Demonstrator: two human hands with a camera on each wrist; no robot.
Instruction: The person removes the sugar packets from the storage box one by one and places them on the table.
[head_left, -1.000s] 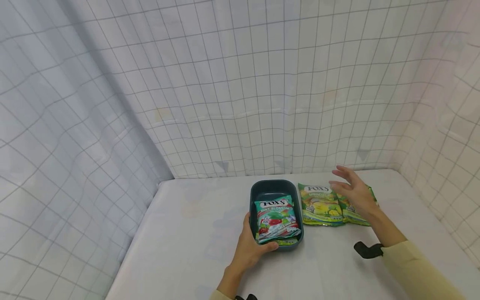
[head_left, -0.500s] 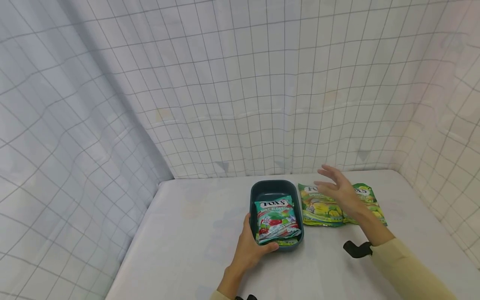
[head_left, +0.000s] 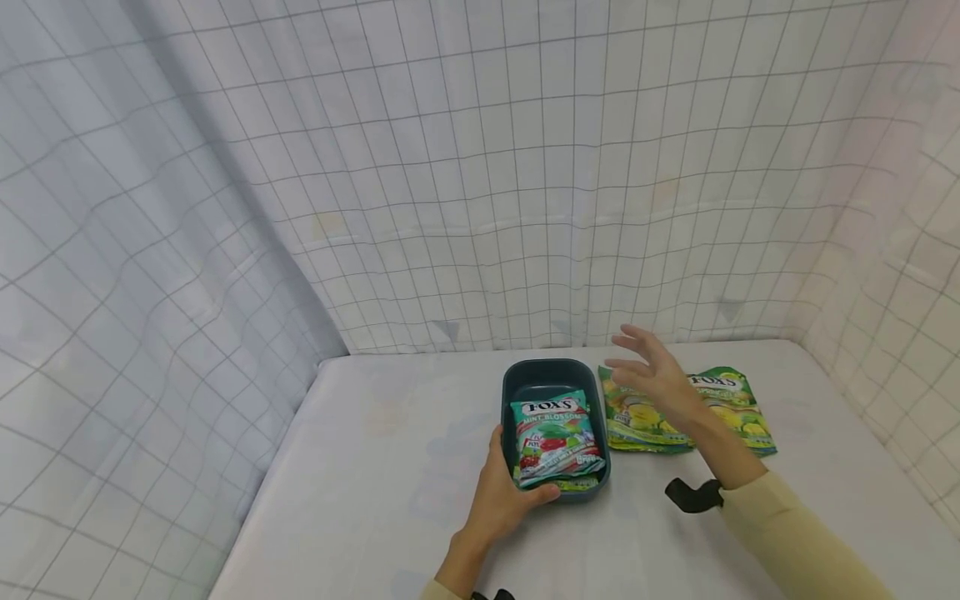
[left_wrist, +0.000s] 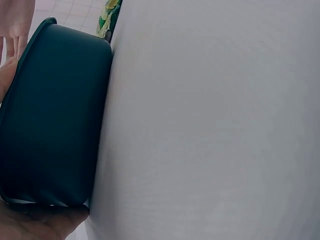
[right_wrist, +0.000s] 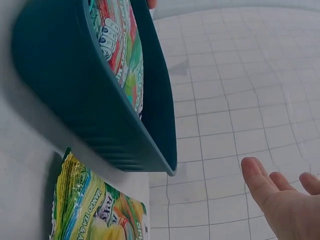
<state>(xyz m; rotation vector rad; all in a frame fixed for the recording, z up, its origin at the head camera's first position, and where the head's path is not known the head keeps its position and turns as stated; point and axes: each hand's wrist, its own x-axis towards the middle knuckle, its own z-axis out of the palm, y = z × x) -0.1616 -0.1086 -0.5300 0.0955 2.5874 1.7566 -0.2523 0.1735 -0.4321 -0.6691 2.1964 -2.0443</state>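
Note:
My left hand [head_left: 498, 498] grips a dark teal plastic tub [head_left: 553, 367] at its near left corner, thumb over the near rim and fingers along the left side. Inside the tub lies a Fox's Mint Blossom candy bag [head_left: 557, 437], with the edge of a green bag [head_left: 576, 483] showing beneath it. My right hand [head_left: 654, 377] hovers with spread fingers, holding nothing. Below it a yellow-green Fox's candy bag [head_left: 633, 425] lies on the table, partly hidden by the hand. In the right wrist view, the right hand [right_wrist: 290, 205] is apart from the tub [right_wrist: 65, 90].
A second yellow-green Fox's bag [head_left: 738, 410] lies to the right, beside the first. The white table [head_left: 375, 467] extends left of the tub. A checked white curtain [head_left: 450, 208] hangs behind and along both sides.
My right hand has moved left, from over the right-hand yellow-green bag to over the left one, uncovering more of the right bag. The left hand and tub stay put.

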